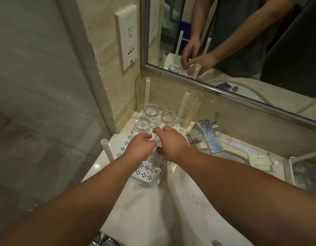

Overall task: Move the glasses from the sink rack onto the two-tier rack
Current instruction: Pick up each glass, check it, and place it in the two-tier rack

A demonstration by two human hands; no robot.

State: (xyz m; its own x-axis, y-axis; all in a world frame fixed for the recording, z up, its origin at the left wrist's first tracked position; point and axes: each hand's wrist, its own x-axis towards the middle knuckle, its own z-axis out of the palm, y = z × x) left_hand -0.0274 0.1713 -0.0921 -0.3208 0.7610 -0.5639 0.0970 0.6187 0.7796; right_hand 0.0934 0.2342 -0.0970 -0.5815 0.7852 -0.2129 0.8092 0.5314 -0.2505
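Head view: your left grip [139, 146] and right grip [168, 142] pinch one clear upturned glass [158, 142] on the white perforated rack shelf [150, 166]; three similar glasses [142, 125] stand behind. Packet lettering is unreadable.

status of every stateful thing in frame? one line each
Back glass: upside down on the white tray.
Right glass: upside down on the tray.
Left glass: upside down on the tray.
Fourth glass: on the tray, held between both hands, mostly hidden.
Left hand: fingers curled on the fourth glass.
Right hand: fingers curled on the same glass.
Tap: no water running.
Tray: four posts upright.
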